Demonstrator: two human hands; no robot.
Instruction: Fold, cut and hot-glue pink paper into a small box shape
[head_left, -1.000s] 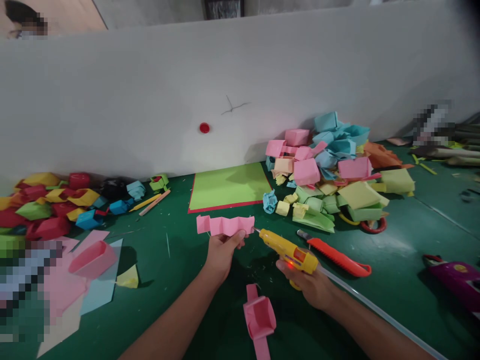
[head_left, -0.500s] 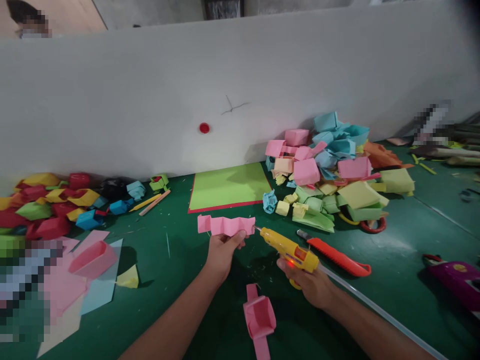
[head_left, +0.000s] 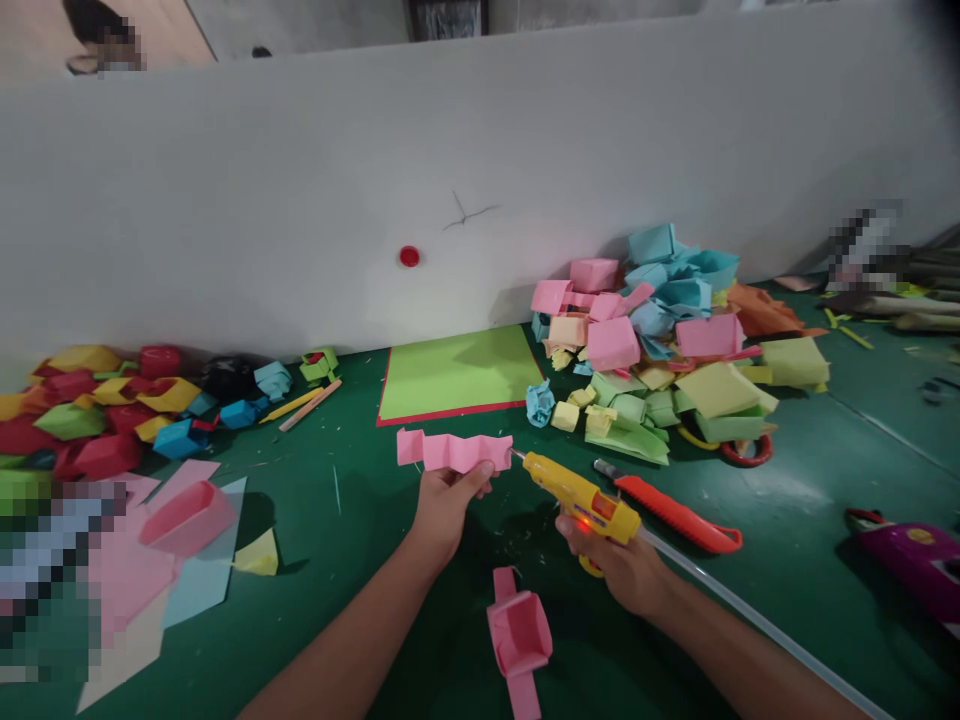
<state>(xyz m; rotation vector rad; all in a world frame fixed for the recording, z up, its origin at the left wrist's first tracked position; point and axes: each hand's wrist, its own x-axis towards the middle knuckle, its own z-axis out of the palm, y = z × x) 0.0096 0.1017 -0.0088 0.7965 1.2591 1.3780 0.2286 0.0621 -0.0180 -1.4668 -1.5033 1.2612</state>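
Note:
My left hand (head_left: 442, 505) pinches a pink folded paper strip (head_left: 454, 450) by its lower edge and holds it level above the green table (head_left: 352, 560). My right hand (head_left: 622, 570) grips a yellow glue gun (head_left: 581, 495) with a red light on its side. The gun's nozzle touches the strip's right end. A clear glue stick (head_left: 750, 620) trails from the back of the gun. A pink folded paper box (head_left: 517, 635) lies on the table between my forearms.
An orange utility knife (head_left: 667, 515) lies just right of the glue gun. A green sheet (head_left: 457, 375) lies by the white partition. Heaps of folded paper pieces sit at right (head_left: 660, 340) and left (head_left: 97, 410). A purple tool (head_left: 911, 560) lies at far right.
Both hands, the strip and the glue gun have edged very slightly to the right. A person beyond the partition at top left has moved right.

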